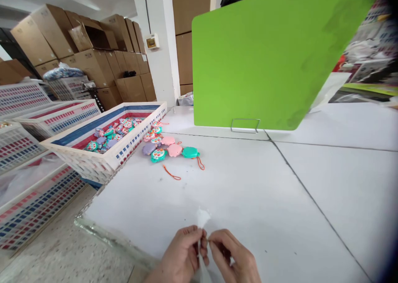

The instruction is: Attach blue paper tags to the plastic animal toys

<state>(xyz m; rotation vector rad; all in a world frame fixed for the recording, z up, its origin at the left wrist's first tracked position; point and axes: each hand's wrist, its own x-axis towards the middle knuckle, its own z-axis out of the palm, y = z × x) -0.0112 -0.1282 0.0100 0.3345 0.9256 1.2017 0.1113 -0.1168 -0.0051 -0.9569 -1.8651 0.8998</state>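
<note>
Low in the head view, my left hand and my right hand meet over the near edge of the white table. Both pinch a thin, clear plastic bag between fingertips; its top sticks up above my fingers. Farther back on the table lies a small pile of toys in pink, purple and teal, with orange cords. None of them touches my hands.
A white basket with red and blue stripes holds more of the toys at the table's left. More baskets stand left of it. A green divider stands across the table, a person's head behind it. Cardboard boxes are stacked at the back.
</note>
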